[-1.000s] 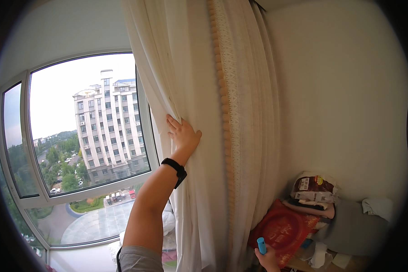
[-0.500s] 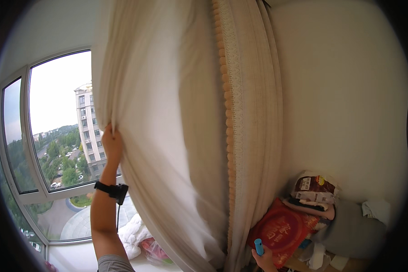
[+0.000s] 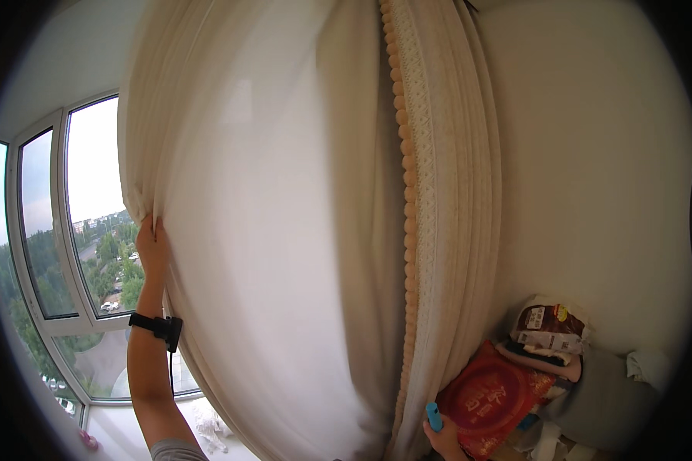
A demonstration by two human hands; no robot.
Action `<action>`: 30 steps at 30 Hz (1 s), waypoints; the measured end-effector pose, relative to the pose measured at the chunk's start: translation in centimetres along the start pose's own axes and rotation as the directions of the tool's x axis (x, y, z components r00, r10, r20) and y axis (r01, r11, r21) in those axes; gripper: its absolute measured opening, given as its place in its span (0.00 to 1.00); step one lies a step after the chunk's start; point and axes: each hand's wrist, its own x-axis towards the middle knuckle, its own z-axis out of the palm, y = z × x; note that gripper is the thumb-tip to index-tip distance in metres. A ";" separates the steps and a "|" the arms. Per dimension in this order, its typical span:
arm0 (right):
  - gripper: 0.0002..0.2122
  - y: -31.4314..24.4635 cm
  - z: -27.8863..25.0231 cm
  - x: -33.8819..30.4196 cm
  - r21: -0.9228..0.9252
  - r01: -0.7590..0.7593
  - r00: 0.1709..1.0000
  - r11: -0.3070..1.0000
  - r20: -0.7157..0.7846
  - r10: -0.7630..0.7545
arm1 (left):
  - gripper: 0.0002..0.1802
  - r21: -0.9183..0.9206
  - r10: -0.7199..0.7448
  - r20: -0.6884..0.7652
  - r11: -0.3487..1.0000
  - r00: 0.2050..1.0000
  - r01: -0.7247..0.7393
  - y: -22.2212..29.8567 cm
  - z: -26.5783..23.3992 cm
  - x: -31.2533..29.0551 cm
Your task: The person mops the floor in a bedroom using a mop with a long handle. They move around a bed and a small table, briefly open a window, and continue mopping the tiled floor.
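Observation:
A long cream curtain hangs from top to bottom across the middle, spread wide. My left hand, arm stretched out to the left, is closed on a bunched fold at its left edge. A black band with a small black box and a cord sits round my left forearm. Low on the right, my right hand is closed round a light-blue rounded stick-like thing; only its end shows above the fingers. Peach pompoms and a lace strip trim the curtain's right part.
To the left stands a window with trees and cars far below. A white fluffy thing lies on the sill behind the curtain. Beside my right hand are a red bag, a brown-and-white package and a grey cloth, near a plain wall.
My left hand has drawn the curtain's edge further left, hiding the building outside and more of the sill. The view has shifted slightly; my right hand still grips the blue thing.

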 end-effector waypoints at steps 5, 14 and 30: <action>0.16 -0.7 -1.0 0.1 -0.071 -0.089 0.994 0.993 0.062 0.094 | 0.12 -0.030 0.007 0.181 1.000 0.984 -0.002 3.4 2.9 -2.6; 0.17 -6.7 -3.9 0.9 -0.068 -0.172 0.984 0.983 0.039 0.175 | 0.27 -0.097 0.268 0.127 0.961 0.955 -0.257 10.8 6.6 -6.7; 0.12 -6.6 -5.5 0.1 0.008 -0.111 0.985 0.994 -0.136 0.111 | 0.36 -0.424 0.366 0.223 0.871 0.903 -0.249 25.0 24.4 -11.6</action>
